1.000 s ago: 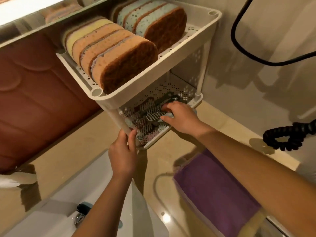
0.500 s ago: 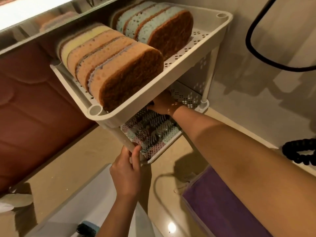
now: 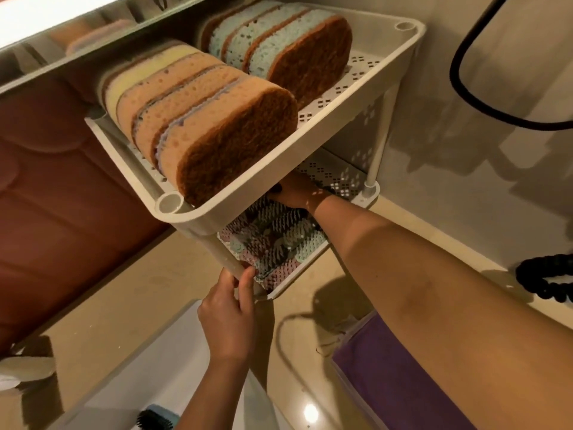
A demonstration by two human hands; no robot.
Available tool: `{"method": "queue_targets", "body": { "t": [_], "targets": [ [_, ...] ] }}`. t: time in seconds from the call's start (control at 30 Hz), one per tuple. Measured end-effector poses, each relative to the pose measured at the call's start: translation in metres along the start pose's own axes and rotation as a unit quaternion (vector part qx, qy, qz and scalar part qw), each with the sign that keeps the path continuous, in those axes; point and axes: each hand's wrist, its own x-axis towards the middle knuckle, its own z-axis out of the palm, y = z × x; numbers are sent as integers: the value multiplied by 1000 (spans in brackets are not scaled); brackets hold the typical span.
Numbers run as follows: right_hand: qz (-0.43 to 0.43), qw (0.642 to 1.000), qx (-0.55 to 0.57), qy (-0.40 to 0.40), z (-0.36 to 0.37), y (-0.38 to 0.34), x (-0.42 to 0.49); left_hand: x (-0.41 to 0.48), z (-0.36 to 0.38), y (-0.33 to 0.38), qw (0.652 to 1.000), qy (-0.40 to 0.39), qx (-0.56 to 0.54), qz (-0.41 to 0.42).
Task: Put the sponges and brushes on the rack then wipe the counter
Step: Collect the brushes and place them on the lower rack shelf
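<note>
Two rows of sponges (image 3: 217, 125) stand on edge on the top shelf of the rack (image 3: 335, 135); left hand (image 3: 228, 318) pinches front leg (image 3: 231, 262), right hand (image 3: 294, 190) lies among brushes (image 3: 279, 237) on the lower shelf, grip hidden.

sponges (image 3: 217, 119) on rack (image 3: 366, 97) top, brushes (image 3: 276, 240) beneath

Left grip (image 3: 228, 318) curled, right grip (image 3: 294, 192) extended (fingers hidden).

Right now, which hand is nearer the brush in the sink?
Left. The left hand grips the rack's front leg, just beyond the brush; the right hand reaches back into the lower shelf.
</note>
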Motion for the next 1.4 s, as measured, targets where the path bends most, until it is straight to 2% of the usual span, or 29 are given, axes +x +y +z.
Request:
{"method": "queue_targets", "body": {
  "t": [0.33, 0.53, 0.67, 0.8, 0.9, 1.13, 1.27, 1.4],
  "targets": [
    [-18, 998, -52, 18, -8, -5, -38, 1, -10, 13, 999, -29, 7, -24],
    [-18, 998, -28, 61, -12, -13, -93, 1, -17, 24, 997, -56, -13, -50],
    [11, 1000, -7, 22, -14, -20, -128, 0, -24, 29, 989, -100, -67, -86],
    [-3, 999, 31, 13, -20, -34, -166, -13, -34, 43, 962, -171, -146, -153],
    [-6, 998, 63, -7, -21, -48, -195, -27, -49, 37, 964, -181, -111, -162],
    [-11, 992, 125, -30, -6, -82, -243, -56, -102, 16, 946, -289, -77, -124],
    [-19, 986, 124, -111, 21, -117, -274, -95, -148, -2, 930, -335, -52, -140],
    [-49, 980, 99, -164, 47, -151, -300, -137, -192, -20, 926, -328, -42, -184]
  ]
}}
